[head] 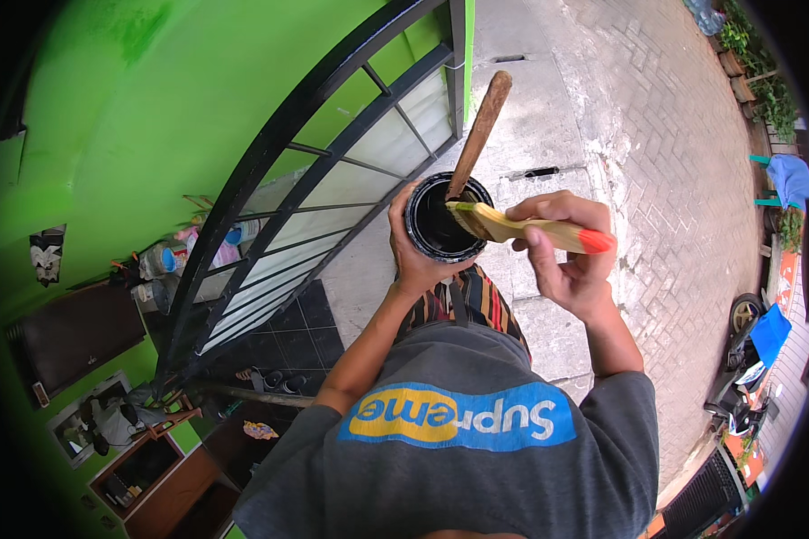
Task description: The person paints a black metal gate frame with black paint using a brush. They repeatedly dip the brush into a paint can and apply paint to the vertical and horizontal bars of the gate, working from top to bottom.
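Observation:
My left hand [414,263] is wrapped around an open round can of black paint [438,226], near the middle of the view. A wooden stick [482,131] stands tilted in the can, its upper end rising past the rim. In my right hand [570,246] is a paintbrush with a pale wooden handle [559,235] tipped in red. The brush head lies over the can's opening, beside the stick; whether its bristles touch the paint cannot be told.
A black metal gate [283,158] with bars and pale panels stands at the left, before a green wall [108,121]. Several containers [158,259] sit behind it. Sandals [293,384] lie on dark tiles. A paved lane [681,202] runs along the right, with a motorcycle [735,377] and potted plants [735,64] beyond.

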Demonstrator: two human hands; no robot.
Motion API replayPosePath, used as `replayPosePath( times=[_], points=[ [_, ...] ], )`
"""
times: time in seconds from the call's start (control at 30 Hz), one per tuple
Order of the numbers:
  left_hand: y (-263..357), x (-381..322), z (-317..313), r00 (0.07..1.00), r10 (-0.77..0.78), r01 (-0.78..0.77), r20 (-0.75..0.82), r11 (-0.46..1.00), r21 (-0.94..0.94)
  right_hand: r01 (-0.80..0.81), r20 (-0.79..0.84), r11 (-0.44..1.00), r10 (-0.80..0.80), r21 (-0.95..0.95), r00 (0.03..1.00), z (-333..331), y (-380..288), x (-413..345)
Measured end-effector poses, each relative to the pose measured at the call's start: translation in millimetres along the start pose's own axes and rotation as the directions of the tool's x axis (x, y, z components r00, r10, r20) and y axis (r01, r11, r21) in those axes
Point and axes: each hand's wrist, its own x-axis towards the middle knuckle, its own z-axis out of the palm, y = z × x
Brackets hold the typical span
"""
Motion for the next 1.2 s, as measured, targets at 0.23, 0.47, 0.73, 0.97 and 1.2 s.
replayPosePath(
  times=[0.23,0.47,0.73,0.97,1.2],
  points=[
    [0,1,15,0.999,0.039,-0.041,-0.013,0.993,-0.110,0.076,0.203,0.976,-0.034,-0.202,0.979,24,4,-1],
    [3,4,10,1.000,0.018,-0.019,-0.014,0.996,-0.082,-0.101,0.099,0.975,0.122,-0.199,0.988,16,15,-5],
    [7,13,7,0.999,-0.048,0.043,-0.026,0.982,-0.184,-0.427,-0.137,0.853,0.482,0.302,0.866,-5,9,13],
    [4,20,7,1.000,-0.026,0.028,0.013,0.992,-0.125,-0.430,-0.016,0.876,0.444,0.218,0.896,-23,0,11],
    [2,21,8,0.999,-0.016,0.017,0.034,0.999,-0.051,-0.088,0.376,0.974,0.162,-0.208,0.912,-37,-15,10]
  ],
)
